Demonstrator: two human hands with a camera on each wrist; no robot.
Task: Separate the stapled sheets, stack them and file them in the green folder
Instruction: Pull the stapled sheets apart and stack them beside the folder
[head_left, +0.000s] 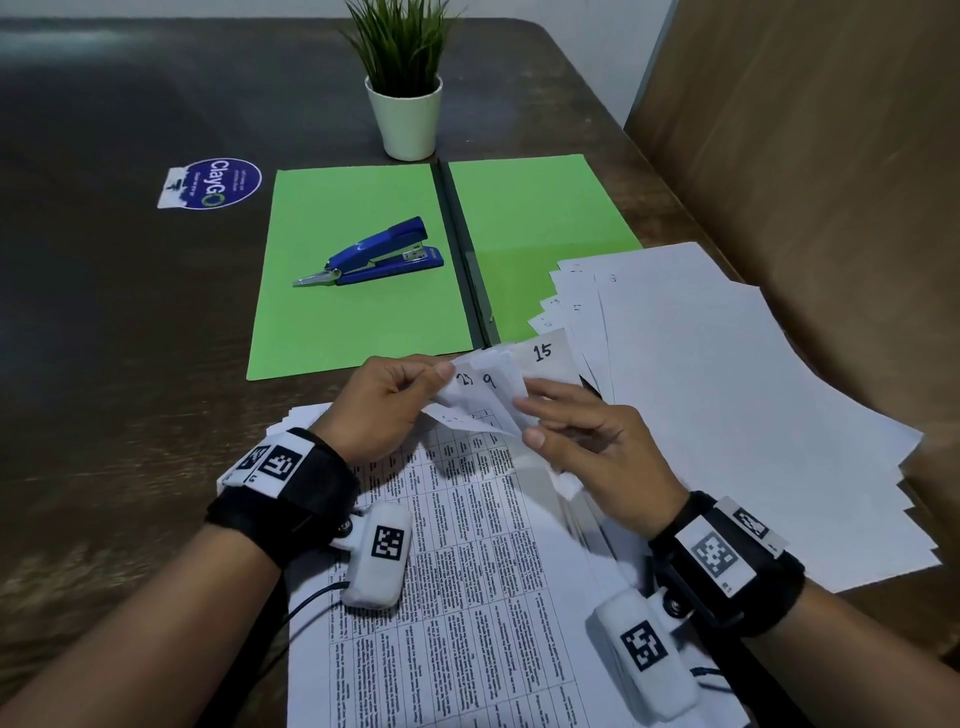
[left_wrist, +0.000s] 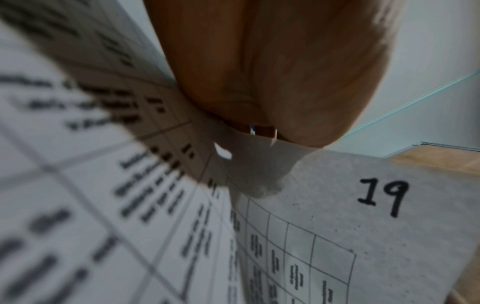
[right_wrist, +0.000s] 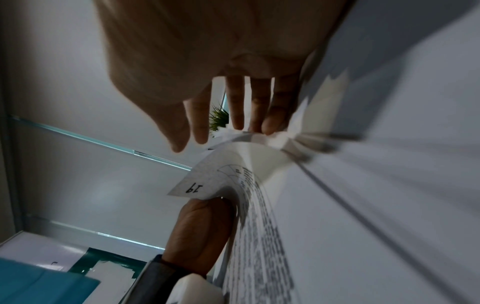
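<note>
Right at the near edge of the bench (head_left: 130, 338), the stapled sheets (head_left: 467, 571) lie printed side up, their far corner lifted and fanned between both hands. Handwritten numbers show on the raised corners: 15, 9 and what looks like 23 in the head view, and 19 in both wrist views. The left hand (head_left: 387, 402) has its fingers curled and pinches the corner from the left, thumb on top. The right hand (head_left: 582, 441) pinches the same corner from the right, thumb pressed against the folded paper edges; in the right wrist view its fingers (right_wrist: 255, 109) reach out long, their tips on the crumpled corner. Whether a staple sits in that corner cannot be told.

Just to the right, a spread pile of loose sheets (head_left: 727, 389) lies blank side up, overlapping the near right corner of the green folder (head_left: 337, 260). That folder lies open flat beyond the hands, a dark spine strip running down its middle. A blue stapler (head_left: 376, 252) rests on its left half. Farther back stands a small potted plant (head_left: 405, 78) in a white pot, and a round sticker (head_left: 215, 183) is on the bench to the folder's left.
</note>
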